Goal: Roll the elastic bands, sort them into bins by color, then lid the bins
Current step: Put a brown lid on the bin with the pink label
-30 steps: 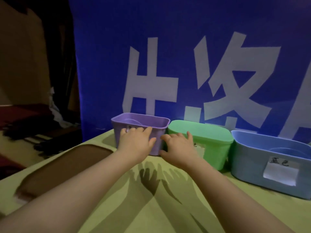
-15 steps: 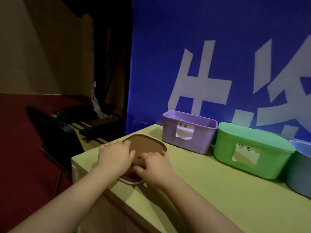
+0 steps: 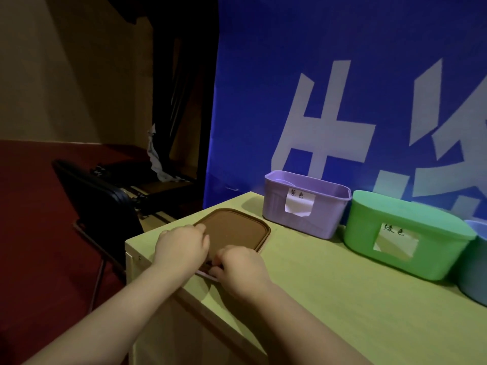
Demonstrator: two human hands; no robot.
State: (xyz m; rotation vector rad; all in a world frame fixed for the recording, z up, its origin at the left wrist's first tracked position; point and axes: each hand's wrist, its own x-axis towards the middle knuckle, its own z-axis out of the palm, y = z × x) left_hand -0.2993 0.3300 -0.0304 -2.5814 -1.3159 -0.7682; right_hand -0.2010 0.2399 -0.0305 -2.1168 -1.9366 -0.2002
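Since the purple bin (image 3: 303, 217) stands open beside the lidded green bin (image 3: 363, 238), left hand (image 3: 181, 246) and right hand (image 3: 241, 266) both pinch the near edge of the lid (image 3: 234, 230), flat at the table (image 3: 342, 299) corner, probably to lift it.

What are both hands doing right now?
Left hand: curled over the brown lid, gripping its edge.
Right hand: pinching the same lid's near edge.

Pale green table (image 3: 342, 312), brown lid (image 3: 237, 230) flat near its left corner, purple bin (image 3: 326, 219), lidded green bin (image 3: 434, 262), blue bin (image 3: 474, 283)
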